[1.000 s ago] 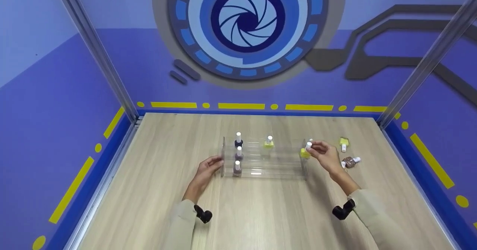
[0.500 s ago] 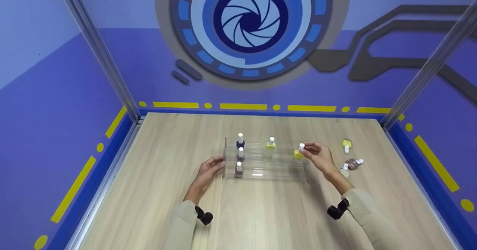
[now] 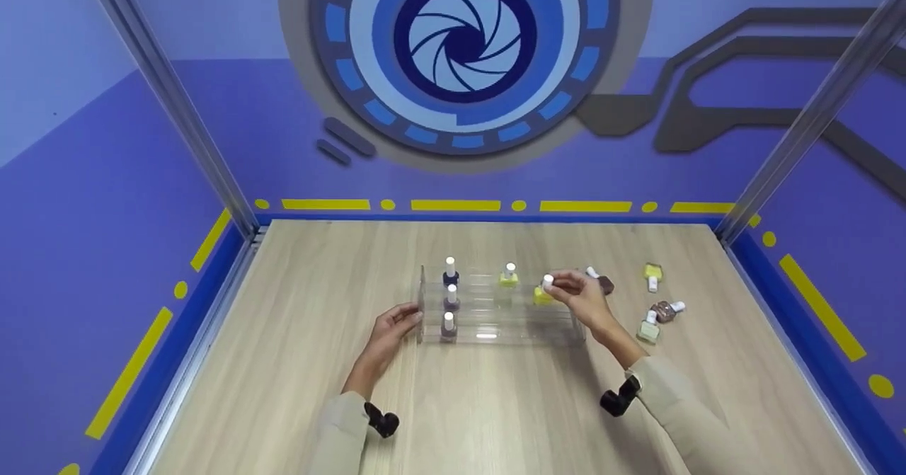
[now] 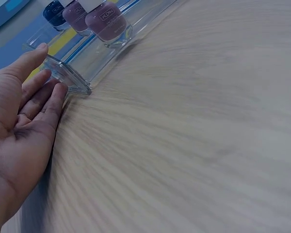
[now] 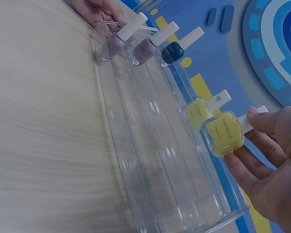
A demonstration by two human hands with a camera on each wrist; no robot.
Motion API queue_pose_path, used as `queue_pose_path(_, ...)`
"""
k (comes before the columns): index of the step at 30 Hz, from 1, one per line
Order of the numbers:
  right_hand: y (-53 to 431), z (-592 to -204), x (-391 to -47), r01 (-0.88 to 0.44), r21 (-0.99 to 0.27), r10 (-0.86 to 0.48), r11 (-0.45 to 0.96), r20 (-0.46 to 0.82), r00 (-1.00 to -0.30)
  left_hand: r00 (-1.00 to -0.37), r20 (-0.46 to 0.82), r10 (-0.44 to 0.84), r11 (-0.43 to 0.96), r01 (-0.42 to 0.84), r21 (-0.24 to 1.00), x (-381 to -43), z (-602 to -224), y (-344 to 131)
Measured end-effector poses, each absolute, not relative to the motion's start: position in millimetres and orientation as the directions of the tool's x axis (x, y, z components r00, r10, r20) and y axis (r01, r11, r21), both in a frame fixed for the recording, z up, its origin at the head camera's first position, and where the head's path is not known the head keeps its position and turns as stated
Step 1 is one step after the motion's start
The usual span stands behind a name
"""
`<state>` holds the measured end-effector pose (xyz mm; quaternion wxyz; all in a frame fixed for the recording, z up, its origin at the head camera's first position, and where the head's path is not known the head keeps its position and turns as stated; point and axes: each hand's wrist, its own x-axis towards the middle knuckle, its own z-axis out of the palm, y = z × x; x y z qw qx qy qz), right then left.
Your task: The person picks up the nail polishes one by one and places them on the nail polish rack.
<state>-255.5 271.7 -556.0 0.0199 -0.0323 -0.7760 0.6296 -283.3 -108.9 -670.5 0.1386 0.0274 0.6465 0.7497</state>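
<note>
A clear tiered rack (image 3: 488,333) stands mid-table. My left hand (image 3: 391,328) rests its fingers against the rack's left end panel; in the left wrist view the thumb lies at the panel's top edge. By its white cap, my right hand (image 3: 582,301) pinches a yellow nail polish bottle (image 5: 224,135), upright over the rack's right part. On the back tier stands another yellow bottle (image 3: 509,277). Along the rack's left end are a dark blue bottle (image 3: 451,274) at the back, a mauve bottle (image 3: 452,298) in the middle and a second mauve bottle (image 3: 449,328) in front.
To the right of the rack lie a yellow bottle (image 3: 652,275), a glittery brown bottle (image 3: 665,311), a pale bottle (image 3: 648,330) and a dark brown bottle (image 3: 604,284) partly behind my right hand. Blue-purple panels with metal posts (image 3: 800,121) enclose the table.
My right hand has moved left with the yellow nail polish bottle, from the rack's right end further in over it. The left hand stays at the left end panel.
</note>
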Motion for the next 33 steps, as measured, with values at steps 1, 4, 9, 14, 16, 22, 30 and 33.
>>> queue_pose_path(1,270.8,-556.4,-255.3,0.026,-0.977,0.073,0.213,-0.011,-0.997,-0.96,-0.138,0.243,-0.124,-0.171,0.977,-283.0,-671.5,-108.8)
queue_pose_path(4,269.4,-559.5,-255.1,0.025,-0.974,0.061,0.225,-0.012,-0.998,-0.961,-0.147,0.235,-0.108,-0.176,0.979,-282.5,-673.9,-108.2)
queue_pose_path(9,266.4,-566.4,-256.9,-0.023,-0.973,0.035,0.229,0.031,-0.999,-0.962,-0.148,0.229,-0.104,-0.175,0.979,-282.1,-674.3,-109.1)
queue_pose_path(14,260.6,-566.6,-258.5,-0.01,-0.974,0.038,0.225,0.019,-0.999,-0.962,-0.131,0.238,-0.11,-0.161,0.981,-283.7,-672.0,-109.0)
queue_pose_path(16,257.6,-566.3,-259.1,0.005,-0.974,0.04,0.228,0.004,-0.999,-0.963,-0.124,0.238,-0.119,-0.156,0.981,-284.5,-671.3,-109.1)
queue_pose_path(22,247.7,-568.6,-260.2,0.039,-0.972,0.058,0.232,-0.026,-0.998,-0.964,-0.132,0.229,-0.146,-0.168,0.975,-287.0,-672.1,-109.0)
queue_pose_path(30,238.2,-579.2,-264.0,0.036,-0.972,0.062,0.231,-0.022,-0.998,-0.966,-0.136,0.221,-0.141,-0.17,0.975,-286.4,-672.5,-109.1)
queue_pose_path(33,234.6,-582.2,-265.2,0.041,-0.974,0.075,0.223,-0.024,-0.997,-0.964,-0.134,0.231,-0.145,-0.171,0.975,-285.7,-671.5,-110.6)
